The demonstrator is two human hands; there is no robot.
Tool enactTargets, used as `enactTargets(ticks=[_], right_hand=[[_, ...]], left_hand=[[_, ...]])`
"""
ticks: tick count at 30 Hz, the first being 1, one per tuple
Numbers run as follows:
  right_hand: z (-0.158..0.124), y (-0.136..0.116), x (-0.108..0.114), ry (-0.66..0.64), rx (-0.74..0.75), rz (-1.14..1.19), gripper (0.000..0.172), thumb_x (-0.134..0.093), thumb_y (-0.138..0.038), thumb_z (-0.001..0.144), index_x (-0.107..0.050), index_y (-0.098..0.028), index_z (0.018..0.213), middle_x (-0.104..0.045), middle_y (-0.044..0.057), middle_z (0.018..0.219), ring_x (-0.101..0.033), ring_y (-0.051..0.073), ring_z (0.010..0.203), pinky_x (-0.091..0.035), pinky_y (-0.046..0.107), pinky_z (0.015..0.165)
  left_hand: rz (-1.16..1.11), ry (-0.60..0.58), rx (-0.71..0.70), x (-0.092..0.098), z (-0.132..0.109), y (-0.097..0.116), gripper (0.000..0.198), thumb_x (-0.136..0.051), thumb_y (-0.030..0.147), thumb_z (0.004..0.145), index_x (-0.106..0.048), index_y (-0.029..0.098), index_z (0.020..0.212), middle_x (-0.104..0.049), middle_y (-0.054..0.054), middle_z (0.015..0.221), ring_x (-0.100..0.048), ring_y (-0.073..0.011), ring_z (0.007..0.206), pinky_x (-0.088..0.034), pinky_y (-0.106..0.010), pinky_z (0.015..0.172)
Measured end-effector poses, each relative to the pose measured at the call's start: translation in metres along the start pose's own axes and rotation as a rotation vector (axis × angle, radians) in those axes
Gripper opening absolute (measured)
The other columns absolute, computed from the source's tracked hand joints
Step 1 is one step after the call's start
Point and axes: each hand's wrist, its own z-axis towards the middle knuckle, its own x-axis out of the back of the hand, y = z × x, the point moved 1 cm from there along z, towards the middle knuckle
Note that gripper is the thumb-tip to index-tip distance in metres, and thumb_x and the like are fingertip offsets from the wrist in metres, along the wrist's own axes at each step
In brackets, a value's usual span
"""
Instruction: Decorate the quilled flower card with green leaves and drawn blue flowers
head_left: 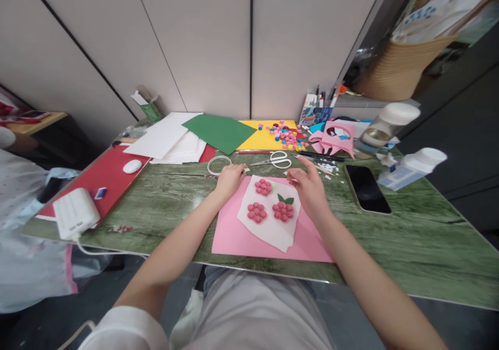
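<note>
A torn-edged white paper sheet [268,234] lies on pink paper [230,230]. Three pink bead-like flowers are on it: a top one [263,186], a left one [257,212] and a right one [283,211] with two dark green leaves [286,199] above it. By the top flower is a pale green spot. My left hand [231,180] rests at the pink paper's upper left corner, fingers closed, with a small pale green piece [246,170] at the fingertips. Over the white sheet's upper right edge is my right hand [310,188], index finger stretched out, the other fingers bent, no held thing visible.
Behind my hands lie white scissors [279,159], a tape roll [219,166], green paper [220,131] and many coloured beads [288,137]. A phone [367,189] and bottles [413,169] stand at right. At left are a power bank [76,212] and another person's clothing [31,267].
</note>
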Motion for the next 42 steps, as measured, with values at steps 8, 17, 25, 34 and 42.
enactTargets(ticks=[8, 17, 25, 34, 42], right_hand=[[0.000, 0.004, -0.001, -0.005, 0.002, -0.002, 0.049, -0.061, -0.028, 0.069, -0.044, -0.030, 0.115, -0.061, -0.005, 0.076, -0.056, 0.012, 0.066, -0.042, 0.028, 0.067], [0.001, 0.002, 0.000, 0.001, 0.006, -0.025, 0.050, -0.062, -0.028, 0.069, -0.044, -0.030, 0.115, -0.062, -0.005, 0.077, -0.056, 0.012, 0.066, -0.043, 0.030, 0.068], [-0.003, -0.003, -0.002, -0.027, 0.023, -0.022, 0.053, -0.064, -0.027, 0.068, -0.041, -0.030, 0.116, -0.060, -0.005, 0.075, -0.056, 0.012, 0.068, -0.046, 0.031, 0.071], [-0.022, -0.008, -0.021, -0.163, 0.116, -0.154, 0.077, -0.073, -0.025, 0.062, -0.032, -0.035, 0.126, -0.050, 0.001, 0.102, -0.060, 0.015, 0.076, -0.053, 0.034, 0.072], [-0.029, -0.007, -0.023, -0.120, 0.288, -0.428, 0.073, -0.060, -0.016, 0.071, -0.030, -0.038, 0.133, -0.047, 0.001, 0.100, -0.059, 0.013, 0.068, -0.049, 0.037, 0.074]], left_hand=[[-0.046, 0.023, 0.066, -0.007, 0.003, 0.001, 0.022, -0.052, 0.022, 0.084, -0.063, 0.016, 0.102, -0.066, -0.010, 0.097, -0.057, -0.0226, 0.094, -0.038, -0.035, 0.086], [-0.328, 0.116, 0.199, -0.002, 0.003, -0.003, 0.026, -0.052, 0.015, 0.080, -0.064, 0.019, 0.102, -0.068, -0.008, 0.093, -0.060, -0.0210, 0.092, -0.041, -0.034, 0.087], [-0.804, 0.116, 0.384, 0.012, -0.004, 0.016, 0.033, -0.057, 0.022, 0.074, -0.060, 0.011, 0.105, -0.069, -0.008, 0.082, -0.065, -0.0157, 0.072, -0.048, -0.026, 0.065], [-1.627, -0.239, 0.537, 0.026, -0.034, 0.071, 0.032, -0.079, 0.025, 0.055, -0.067, 0.014, 0.082, -0.068, -0.004, 0.077, -0.062, -0.0130, 0.070, -0.045, -0.026, 0.068], [-1.375, -0.267, 0.411, 0.029, -0.038, 0.077, 0.021, -0.074, 0.029, 0.061, -0.069, 0.013, 0.074, -0.065, -0.003, 0.066, -0.056, -0.0120, 0.059, -0.041, -0.024, 0.056]])
